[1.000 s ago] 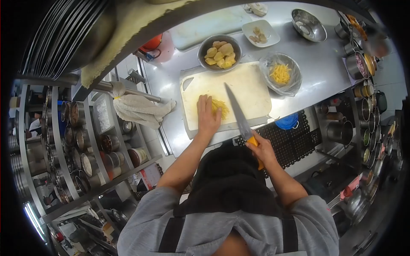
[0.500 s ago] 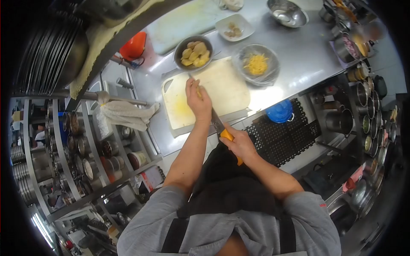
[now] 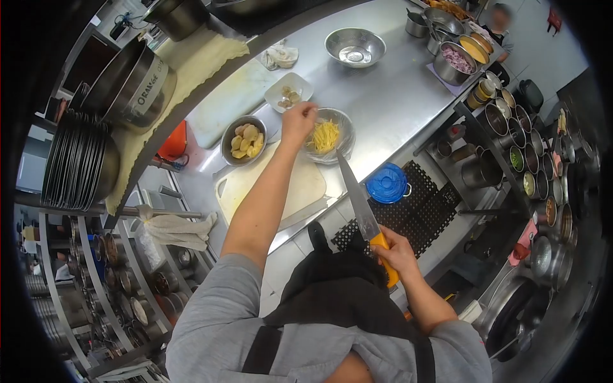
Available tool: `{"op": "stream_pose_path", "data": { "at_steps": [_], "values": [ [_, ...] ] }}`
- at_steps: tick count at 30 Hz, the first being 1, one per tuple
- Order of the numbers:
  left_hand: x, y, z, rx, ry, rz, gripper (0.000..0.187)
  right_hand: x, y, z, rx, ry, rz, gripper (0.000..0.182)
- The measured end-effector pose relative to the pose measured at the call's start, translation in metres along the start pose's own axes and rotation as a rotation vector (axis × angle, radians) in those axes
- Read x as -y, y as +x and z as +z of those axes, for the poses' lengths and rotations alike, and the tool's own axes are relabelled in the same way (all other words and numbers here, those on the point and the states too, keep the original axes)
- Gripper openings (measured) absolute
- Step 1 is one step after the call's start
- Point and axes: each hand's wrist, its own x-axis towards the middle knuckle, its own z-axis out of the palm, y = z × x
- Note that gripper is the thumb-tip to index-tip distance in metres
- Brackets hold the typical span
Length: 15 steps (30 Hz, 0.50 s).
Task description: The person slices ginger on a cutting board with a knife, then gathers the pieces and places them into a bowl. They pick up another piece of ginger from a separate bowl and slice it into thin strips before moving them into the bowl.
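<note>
My right hand [image 3: 397,250] grips the yellow handle of a large kitchen knife [image 3: 359,198], held in front of my apron with its blade pointing up and away, the tip near a plastic-lined bowl [image 3: 348,139]. Thin yellow strips [image 3: 324,136] lie in that bowl. My left hand [image 3: 298,124] is over the bowl's left edge, fingers bent together; whatever they hold, if anything, cannot be made out. Below and left of it is a pale cutting board [image 3: 300,182]. A steel bowl [image 3: 225,152] of yellowish peeled pieces [image 3: 246,140] stands at the board's far left corner.
A white square dish [image 3: 274,96] with small pieces sits beyond my left hand. Farther back are a steel bowl [image 3: 355,50] and a crumpled cloth [image 3: 280,56]. A blue lidded pot [image 3: 387,183] is below the counter edge. Another person [image 3: 499,32] is at far right.
My left hand has moved from over the cutting board to the bowl of yellow strips. My right hand has swung the knife rightward, away from the board. The view has shifted.
</note>
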Motion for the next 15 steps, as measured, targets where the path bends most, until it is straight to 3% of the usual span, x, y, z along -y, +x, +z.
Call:
{"op": "stream_pose_path", "data": {
  "at_steps": [3, 5, 8, 10, 12, 15],
  "values": [
    [0.007, -0.002, -0.016, 0.044, -0.044, 0.042, 0.021, 0.008, 0.008, 0.005, -0.013, -0.236, -0.028, 0.058],
    [0.013, -0.007, -0.041, 0.027, 0.028, 0.121, 0.022, -0.005, 0.018, 0.009, -0.094, -0.621, -0.440, 0.054],
    [0.037, -0.027, -0.091, 0.014, 0.179, 0.141, 0.022, 0.005, 0.029, 0.026, -0.038, -0.748, -0.412, 0.050],
    [0.065, -0.055, -0.115, 0.227, 0.501, 0.153, 0.020, 0.012, 0.039, 0.040, -0.022, -0.798, -0.453, 0.047],
    [0.106, -0.087, -0.108, 0.417, 0.709, -0.034, 0.020, 0.015, 0.053, 0.051, 0.011, -0.830, -0.403, 0.047],
    [0.129, -0.133, -0.095, 0.320, 0.686, -0.009, 0.018, 0.008, 0.076, 0.067, -0.015, -0.844, -0.422, 0.047]
  ]
}}
